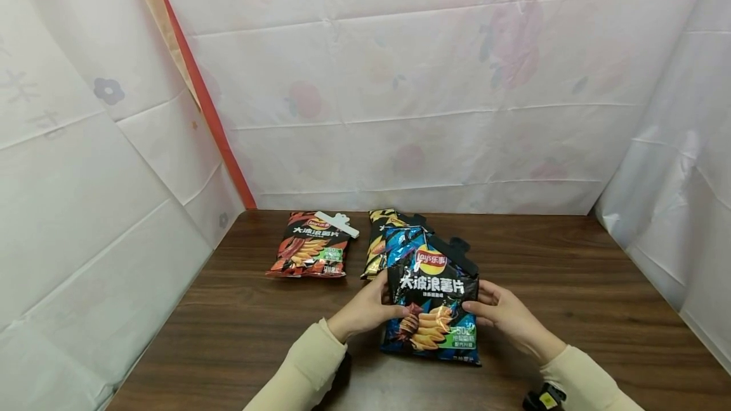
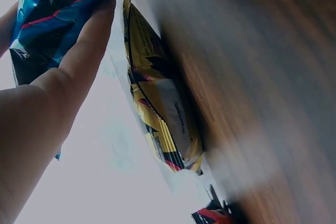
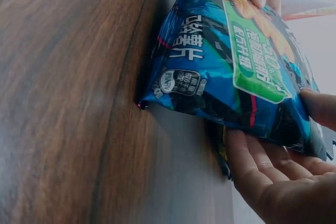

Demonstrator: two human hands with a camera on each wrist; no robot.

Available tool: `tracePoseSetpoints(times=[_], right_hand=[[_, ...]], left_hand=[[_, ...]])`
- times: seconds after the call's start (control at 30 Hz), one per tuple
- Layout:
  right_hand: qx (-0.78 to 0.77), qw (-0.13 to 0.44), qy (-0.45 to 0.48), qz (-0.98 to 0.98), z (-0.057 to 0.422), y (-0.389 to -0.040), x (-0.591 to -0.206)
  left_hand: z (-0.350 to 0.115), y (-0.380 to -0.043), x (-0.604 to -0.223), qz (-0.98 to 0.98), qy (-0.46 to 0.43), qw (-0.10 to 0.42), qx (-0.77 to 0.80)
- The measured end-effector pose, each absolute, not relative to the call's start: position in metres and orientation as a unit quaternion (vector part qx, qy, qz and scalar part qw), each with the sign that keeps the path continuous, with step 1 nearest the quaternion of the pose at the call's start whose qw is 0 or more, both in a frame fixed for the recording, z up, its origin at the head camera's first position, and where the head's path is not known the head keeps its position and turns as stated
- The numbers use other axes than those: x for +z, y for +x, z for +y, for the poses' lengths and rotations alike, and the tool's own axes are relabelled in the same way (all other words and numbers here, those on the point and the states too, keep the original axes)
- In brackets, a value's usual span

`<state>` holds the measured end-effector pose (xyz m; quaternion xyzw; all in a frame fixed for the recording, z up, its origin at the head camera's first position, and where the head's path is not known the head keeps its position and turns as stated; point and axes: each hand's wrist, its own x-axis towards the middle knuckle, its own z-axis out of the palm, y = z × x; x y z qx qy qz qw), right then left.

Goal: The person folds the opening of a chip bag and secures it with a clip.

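Note:
Both my hands hold a blue-and-black chip bag (image 1: 429, 293), front upward and tilted over the near side of the table. My left hand (image 1: 370, 311) grips its left edge, thumb over the front. On the opposite edge, my right hand (image 1: 510, 317) has its thumb on the front and its fingers (image 3: 252, 161) under the bag. A black bag clip (image 1: 455, 252) sits across the bag's top right corner. Behind it, partly hidden, lies a yellow-and-black chip bag (image 1: 375, 249) with another dark clip (image 1: 419, 220) at its top.
To the left, a red chip bag (image 1: 311, 249) with a white bag clip (image 1: 338, 223) at its top right corner lies on the brown wooden table (image 1: 240, 328). White patterned sheets (image 1: 411, 81) hang behind and at both sides.

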<state>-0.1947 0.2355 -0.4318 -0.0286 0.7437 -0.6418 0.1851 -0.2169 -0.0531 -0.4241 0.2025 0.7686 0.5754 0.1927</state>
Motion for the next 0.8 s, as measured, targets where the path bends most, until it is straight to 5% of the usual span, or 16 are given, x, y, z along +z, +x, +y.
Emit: tracePoseSetpoints(times=[0.8], right_hand=[[-0.652, 0.143, 0.002, 0.745, 0.268, -0.205, -0.439]], left_hand=[[-0.016, -0.227, -0.422, 0.796, 0.183, 0.189, 0.546]])
